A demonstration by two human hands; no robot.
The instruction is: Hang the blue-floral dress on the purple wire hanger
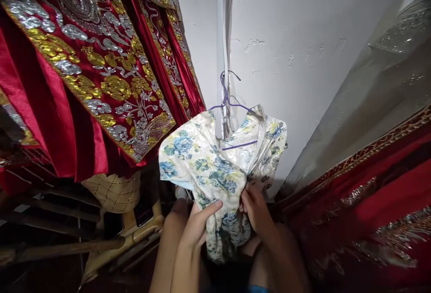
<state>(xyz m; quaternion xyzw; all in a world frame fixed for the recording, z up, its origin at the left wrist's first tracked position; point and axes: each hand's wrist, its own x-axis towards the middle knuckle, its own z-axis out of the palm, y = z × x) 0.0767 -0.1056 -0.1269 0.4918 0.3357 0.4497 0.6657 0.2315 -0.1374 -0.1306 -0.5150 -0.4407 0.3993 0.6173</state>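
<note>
A white garment (218, 172) with blue and yellow flowers hangs on a thin purple hanger (225, 100) in the middle of the view. My left hand (202, 223) is closed on the garment's lower left side, thumb on top of the cloth and fingers behind it. At the wrapped front edge, my right hand (254, 205) pinches the cloth with its fingers bent. The lower end of the garment is bunched above my lap.
Red skirts (114, 73) with gold and silver embroidery hang at the left. Below them are a woven basket (116, 192) and a bamboo frame (141, 234). A pale pole (221, 28) stands against the white wall (286, 28). Plastic-covered red cloth (380, 203) fills the right.
</note>
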